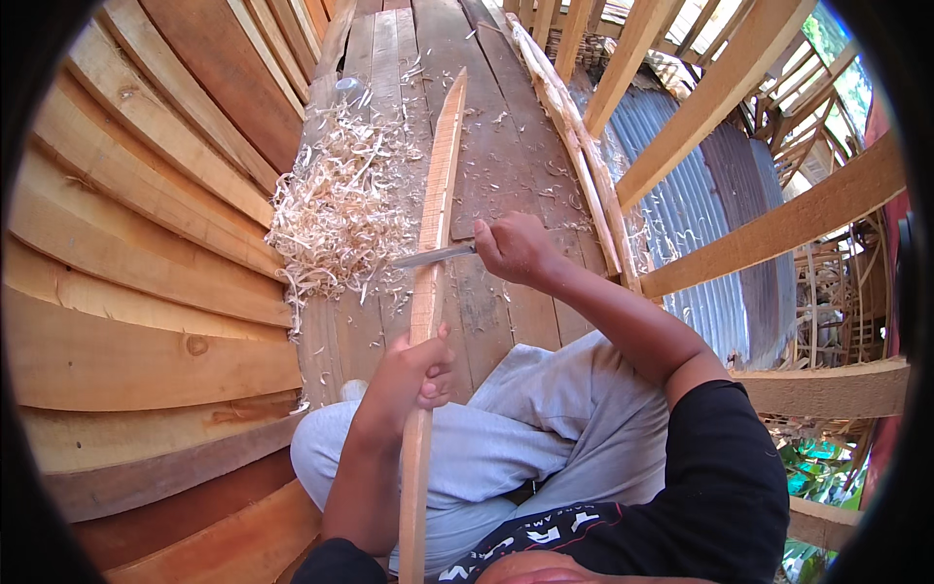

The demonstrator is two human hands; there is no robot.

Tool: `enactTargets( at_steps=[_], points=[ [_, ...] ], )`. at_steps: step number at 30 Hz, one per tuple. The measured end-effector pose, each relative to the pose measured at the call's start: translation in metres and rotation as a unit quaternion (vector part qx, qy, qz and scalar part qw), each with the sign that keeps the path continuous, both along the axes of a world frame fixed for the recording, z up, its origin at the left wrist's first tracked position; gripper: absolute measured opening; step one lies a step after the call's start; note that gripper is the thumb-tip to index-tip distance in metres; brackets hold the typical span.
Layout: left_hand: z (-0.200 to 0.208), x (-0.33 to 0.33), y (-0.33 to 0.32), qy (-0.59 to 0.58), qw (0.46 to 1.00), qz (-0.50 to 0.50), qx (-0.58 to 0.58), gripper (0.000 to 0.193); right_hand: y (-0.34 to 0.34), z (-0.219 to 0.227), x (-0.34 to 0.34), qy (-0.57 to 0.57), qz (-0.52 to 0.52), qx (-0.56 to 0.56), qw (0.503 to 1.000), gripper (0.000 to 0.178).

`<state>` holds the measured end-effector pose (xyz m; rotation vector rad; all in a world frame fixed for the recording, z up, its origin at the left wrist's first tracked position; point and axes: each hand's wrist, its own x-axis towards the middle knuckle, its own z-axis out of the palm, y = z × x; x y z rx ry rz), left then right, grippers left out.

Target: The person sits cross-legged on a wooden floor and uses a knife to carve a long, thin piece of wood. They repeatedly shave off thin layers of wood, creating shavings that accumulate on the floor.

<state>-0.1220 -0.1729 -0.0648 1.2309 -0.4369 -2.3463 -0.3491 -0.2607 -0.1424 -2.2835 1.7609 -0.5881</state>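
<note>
A long, narrow strip of pale wood (pixel 443 180) runs from my lap out over the floor, its far end cut to a slanting point. Small notches or cut marks show along its edge. My left hand (pixel 420 372) is wrapped round the strip's lower part, in front of my legs. In my closed right hand (pixel 519 250) is a knife, its handle mostly hidden by the fingers. The knife's blade (pixel 438 255) lies crosswise against the strip, a little beyond my left hand, with its tip pointing left.
Curled wood shavings (pixel 345 200) heap on the plank floor (pixel 506 175) left of the strip. A small clear container (pixel 347 90) stands behind them. Overlapping boards (pixel 156 204) wall the left side. At right are a split pole (pixel 579 146), slanting wooden rails (pixel 778 224) and corrugated metal sheets (pixel 671 146).
</note>
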Motion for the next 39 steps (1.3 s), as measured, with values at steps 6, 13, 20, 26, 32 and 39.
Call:
enactTargets(
  at_steps=[6,13,20,26,32,39],
  points=[
    [-0.004,0.001,-0.005,0.003,1.0,-0.012,-0.007,0.021,-0.02,-0.003,-0.011,-0.004,-0.095,-0.014,0.995,0.052],
    [0.0,0.001,-0.004,-0.005,1.0,-0.001,-0.011,0.022,-0.003,0.005,0.005,-0.005,-0.038,0.036,0.999,0.051],
    [-0.005,-0.002,-0.002,-0.013,1.0,-0.013,-0.013,0.02,-0.006,0.004,0.005,-0.025,-0.04,0.048,0.998,0.051],
    [-0.006,-0.005,0.001,-0.032,0.998,-0.023,-0.046,0.018,-0.008,0.008,0.006,-0.044,-0.052,0.024,0.997,0.05],
    [-0.009,-0.008,0.002,-0.066,0.995,-0.045,-0.055,0.018,-0.022,-0.001,-0.004,-0.011,-0.103,0.007,0.995,0.049],
    [-0.004,-0.01,0.004,-0.057,0.996,-0.054,-0.048,0.019,-0.014,0.001,-0.003,-0.031,-0.045,0.002,0.998,0.05]
  ],
)
